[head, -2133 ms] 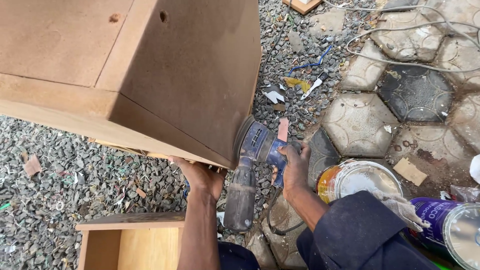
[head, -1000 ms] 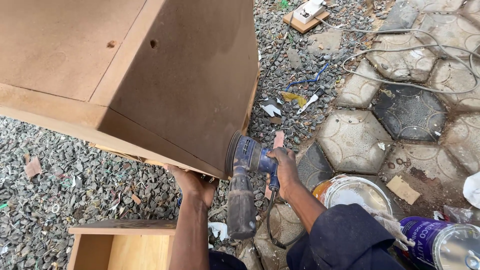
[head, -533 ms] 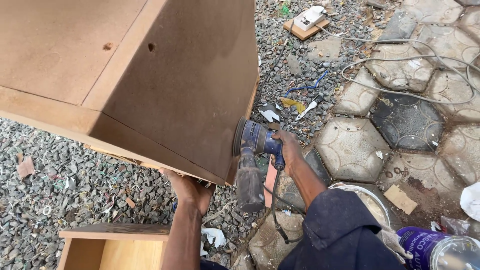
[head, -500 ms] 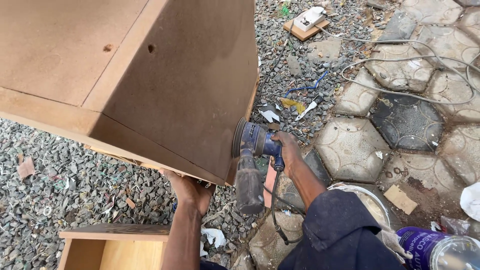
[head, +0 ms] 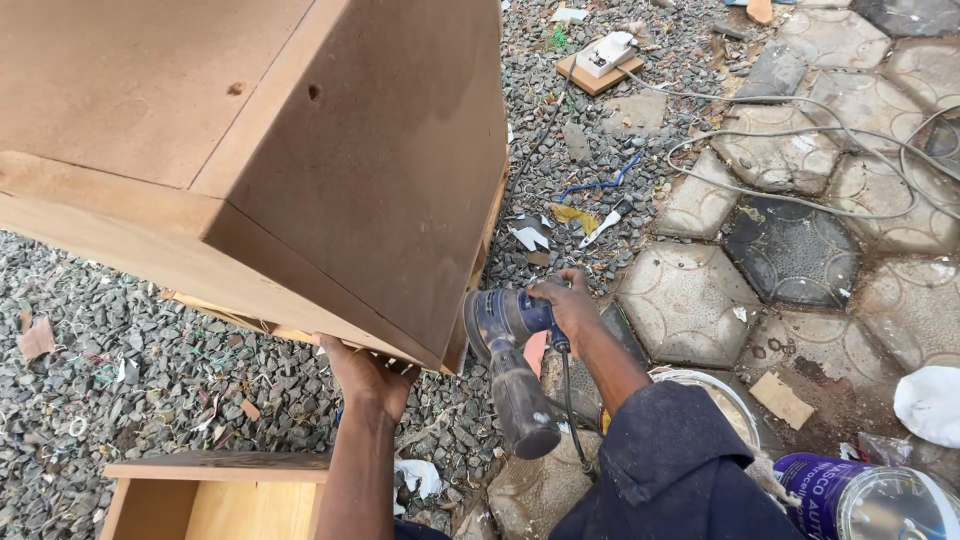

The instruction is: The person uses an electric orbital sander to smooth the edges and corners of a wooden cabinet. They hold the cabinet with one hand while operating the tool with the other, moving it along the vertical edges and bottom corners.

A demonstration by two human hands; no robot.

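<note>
Far left: loose grey gravel strewn with scraps, and at the bottom edge an open wooden box, set low and out of the way. Above it, filling the upper left, a big brown board cabinet, tipped so one lower corner juts toward the camera and its side panel faces right, which puts that edge within easy reach. Under that low corner, the left hand, palm up and fingers curled against the underside, propping the cabinet to keep it from rocking. Just right of the corner, a blue and grey electric sander, its round head pressed to the cabinet's right-hand edge, dust bag hanging down and away from the wood. On top of the sander body, the right hand, wrapped firmly round the housing to bear the pad sideways into the board; black cord trailing down past the dark sleeve. Behind the arm, a pale bucket rim, mostly hidden, contents not to be made out. Further right, hexagonal paving stones crossed by grey cables, laid clear of the work. Up top, a small white device on a wood offcut. Bottom right, a purple tin with a metal lid and a white bag, parked near at hand.
</note>
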